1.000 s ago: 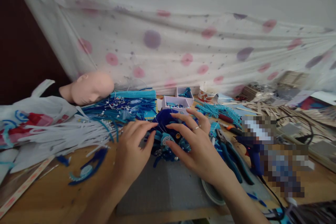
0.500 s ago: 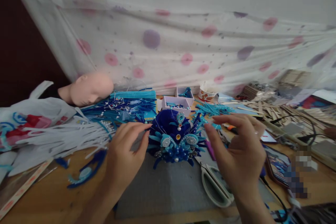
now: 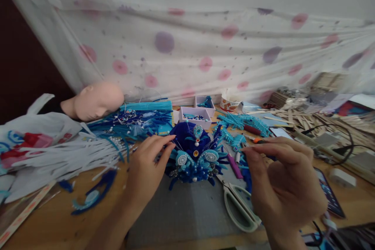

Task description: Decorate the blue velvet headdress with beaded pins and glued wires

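Note:
A blue beaded headpiece (image 3: 195, 160) stands on a grey mat (image 3: 181, 211), with pearls, round pale-blue ornaments and thin wires. At its left side, my left hand (image 3: 146, 164) has thumb and forefinger curled close together by the fine wires. What lies between those fingertips is too small to make out. My right hand (image 3: 287, 179) is off to the right, apart from the headpiece, its thumb and forefinger pinched. Anything in that pinch is too small to tell. Green-handled scissors (image 3: 240, 207) and a purple-handled tool (image 3: 234, 166) lie between the headpiece and my right hand.
A mannequin head (image 3: 98, 101) lies at the back left beside blue strips (image 3: 137, 121). Two small boxes (image 3: 195, 114) and a paper cup (image 3: 230, 103) stand behind the headpiece. White strips (image 3: 70, 156) spread at left. A phone (image 3: 329, 195) and charger (image 3: 342, 177) are at right.
My right hand has moved to the right, and its thumb and forefinger have come together. My left hand has shifted slightly right, beside the headpiece. The view has tilted slightly.

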Demonstrator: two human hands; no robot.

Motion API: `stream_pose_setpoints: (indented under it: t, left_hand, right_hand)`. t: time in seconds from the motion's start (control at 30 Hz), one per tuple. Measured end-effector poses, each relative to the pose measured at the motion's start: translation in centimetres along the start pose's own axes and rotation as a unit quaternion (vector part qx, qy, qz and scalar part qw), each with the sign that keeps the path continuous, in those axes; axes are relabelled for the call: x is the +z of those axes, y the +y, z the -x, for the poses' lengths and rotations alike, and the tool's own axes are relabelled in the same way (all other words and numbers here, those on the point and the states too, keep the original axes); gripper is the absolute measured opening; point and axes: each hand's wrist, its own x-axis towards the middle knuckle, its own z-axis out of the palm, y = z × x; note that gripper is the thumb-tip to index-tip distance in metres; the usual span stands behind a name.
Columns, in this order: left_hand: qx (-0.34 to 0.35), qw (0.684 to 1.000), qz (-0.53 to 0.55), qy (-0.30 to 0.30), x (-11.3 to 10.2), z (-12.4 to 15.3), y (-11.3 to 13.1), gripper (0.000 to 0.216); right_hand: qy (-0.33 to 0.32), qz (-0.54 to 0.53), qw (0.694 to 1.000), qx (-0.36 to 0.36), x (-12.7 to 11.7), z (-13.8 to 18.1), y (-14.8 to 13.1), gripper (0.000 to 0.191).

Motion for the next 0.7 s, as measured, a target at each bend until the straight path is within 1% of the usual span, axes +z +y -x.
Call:
stream_pose_setpoints:
  t: [0.17,0.33,0.4,0.5,0.63,0.7]
  left_hand:
    - [0.003,1.000,-0.002,-0.004,-0.1,-0.1,0.2,0.015]
    - [0.006,1.000,-0.017,-0.012,-0.3,-0.1,0.2,0.016]
    - [0.004,1.000,-0.024,-0.014,-0.5,0.1,0.3,0.017]
    - [0.004,1.000,-0.022,-0.004,-0.9,0.4,0.5,0.019]
    - [-0.008,0.998,-0.043,0.040,-2.1,1.1,0.2,0.017]
    - [-0.024,0.996,-0.064,0.062,-2.7,1.4,-0.3,0.016]
  right_hand:
    - [-0.019,0.007,1.000,0.007,-0.6,0.0,0.9,0.019]
    - [-0.098,0.048,0.994,0.028,-0.6,-1.3,2.1,0.008]
    - [-0.115,0.048,0.991,0.043,-0.5,-1.6,2.5,0.006]
    - [-0.099,0.045,0.993,0.047,-0.4,-1.3,2.7,0.006]
    - [-0.089,0.046,0.994,0.037,-0.8,-0.5,2.7,0.004]
    - [-0.098,0.049,0.994,0.026,-1.1,-0.4,2.6,0.015]
